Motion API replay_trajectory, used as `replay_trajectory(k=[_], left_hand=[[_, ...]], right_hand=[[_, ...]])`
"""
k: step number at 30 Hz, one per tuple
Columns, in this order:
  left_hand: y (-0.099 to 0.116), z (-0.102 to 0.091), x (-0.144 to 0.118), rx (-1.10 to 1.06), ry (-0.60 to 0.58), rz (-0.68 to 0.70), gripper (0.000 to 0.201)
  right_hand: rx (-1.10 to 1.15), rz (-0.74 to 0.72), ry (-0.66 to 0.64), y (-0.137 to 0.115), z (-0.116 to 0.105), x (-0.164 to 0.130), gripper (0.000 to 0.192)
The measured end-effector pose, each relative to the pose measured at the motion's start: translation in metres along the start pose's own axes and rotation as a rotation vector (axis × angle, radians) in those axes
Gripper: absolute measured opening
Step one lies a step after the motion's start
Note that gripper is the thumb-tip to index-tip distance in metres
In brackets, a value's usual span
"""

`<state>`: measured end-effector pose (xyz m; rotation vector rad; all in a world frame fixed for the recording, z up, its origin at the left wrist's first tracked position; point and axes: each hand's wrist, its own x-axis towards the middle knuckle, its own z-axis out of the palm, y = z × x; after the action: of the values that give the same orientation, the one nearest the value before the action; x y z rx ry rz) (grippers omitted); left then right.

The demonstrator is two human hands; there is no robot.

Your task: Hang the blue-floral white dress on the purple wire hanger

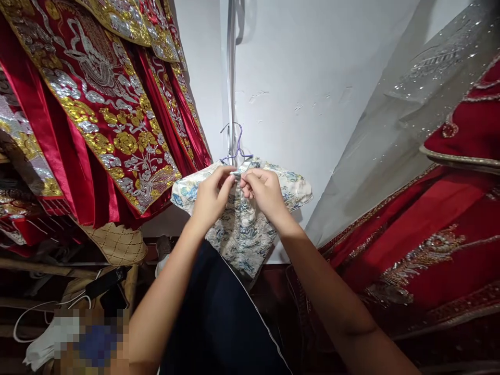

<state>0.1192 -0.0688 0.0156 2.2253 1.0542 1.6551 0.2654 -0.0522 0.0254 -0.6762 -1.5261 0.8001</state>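
A white wall (304,57) stands behind the floral shirt. Left of the shirt hangs a red robe (117,112) with gold and silver sequins; to its right, a red beaded gown (437,224), with sheer glittery fabric (390,120) between gown and shirt. The floral shirt (242,234) itself hangs upright. At its collar, the left hand (214,192) and right hand (261,187) nearly meet, each pinching the cloth between thumb and fingers. Above the collar shows a purple hanger (237,152).
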Motion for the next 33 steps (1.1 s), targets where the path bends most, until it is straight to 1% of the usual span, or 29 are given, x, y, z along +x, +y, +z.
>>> replay_trajectory(k=[2,3,4,5,7,9,10,11,13,14,15,16,17,18,20,22,24,26,27,29,30,32,33], left_hand=[[0.007,-0.006,0.016,0.084,-0.044,0.068,0.018],[0.008,-0.007,0.021,0.104,-0.042,0.082,0.017],[0.006,-0.009,0.023,0.097,-0.012,0.08,0.017],[0.002,-0.013,0.024,0.063,0.048,0.063,0.016],[-0.017,-0.025,0.024,-0.073,0.232,-0.009,0.013],[-0.047,-0.047,0.022,-0.286,0.459,-0.136,0.011],[-0.065,-0.06,0.019,-0.419,0.566,-0.222,0.012],[-0.083,-0.073,0.014,-0.572,0.657,-0.342,0.015],[-0.114,-0.092,-0.005,-0.875,0.731,-0.629,0.02],[-0.127,-0.095,-0.019,-0.977,0.744,-0.742,0.021],[-0.136,-0.094,-0.035,-1.026,0.78,-0.821,0.022],[-0.143,-0.088,-0.053,-1.039,0.814,-0.853,0.023],[-0.147,-0.078,-0.071,-1.036,0.825,-0.88,0.024],[-0.15,-0.066,-0.088,-1.03,0.799,-0.93,0.024],[-0.15,-0.038,-0.115,-1.028,0.743,-0.981,0.021],[-0.143,-0.017,-0.128,-1.036,0.658,-1.009,0.014],[-0.126,-0.005,-0.126,-1.063,0.565,-0.94,0.008],[-0.101,-0.001,-0.114,-1.074,0.436,-0.791,0.006],[-0.086,-0.001,-0.108,-1.059,0.349,-0.717,0.009],[-0.056,0.0,-0.097,-0.957,0.123,-0.612,0.015],[-0.043,0.001,-0.094,-0.875,0.017,-0.574,0.017],[-0.022,0.004,-0.089,-0.7,-0.133,-0.493,0.021],[-0.016,0.007,-0.088,-0.623,-0.172,-0.446,0.022]], right_hand=[[0.002,-0.013,0.053,0.009,0.002,0.0,0.025],[-0.009,-0.001,0.085,0.019,0.002,-0.002,0.026],[-0.03,0.025,0.117,0.031,0.003,-0.006,0.026],[-0.053,0.065,0.143,0.045,0.003,-0.012,0.027],[-0.086,0.164,0.189,0.075,0.004,-0.03,0.028],[-0.068,0.247,0.215,0.098,0.009,-0.052,0.028],[-0.035,0.268,0.223,0.105,0.012,-0.062,0.028],[0.009,0.276,0.23,0.11,0.016,-0.072,0.028],[0.103,0.283,0.227,0.11,0.028,-0.089,0.028],[0.142,0.293,0.214,0.107,0.033,-0.096,0.028],[0.168,0.307,0.196,0.103,0.039,-0.102,0.028],[0.185,0.327,0.179,0.1,0.043,-0.109,0.028],[0.195,0.349,0.163,0.097,0.046,-0.115,0.028],[0.199,0.369,0.152,0.096,0.048,-0.122,0.029],[0.179,0.399,0.138,0.098,0.044,-0.136,0.031],[0.131,0.425,0.117,0.103,0.035,-0.148,0.033],[0.081,0.444,0.102,0.108,0.023,-0.156,0.035],[0.047,0.44,0.111,0.109,0.011,-0.157,0.033],[0.03,0.425,0.116,0.108,0.007,-0.156,0.031],[0.012,0.388,0.104,0.104,0.002,-0.15,0.031],[0.022,0.378,0.078,0.101,0.002,-0.147,0.033],[0.098,0.38,0.0,0.098,0.006,-0.141,0.037],[0.16,0.384,-0.048,0.097,0.009,-0.139,0.039]])
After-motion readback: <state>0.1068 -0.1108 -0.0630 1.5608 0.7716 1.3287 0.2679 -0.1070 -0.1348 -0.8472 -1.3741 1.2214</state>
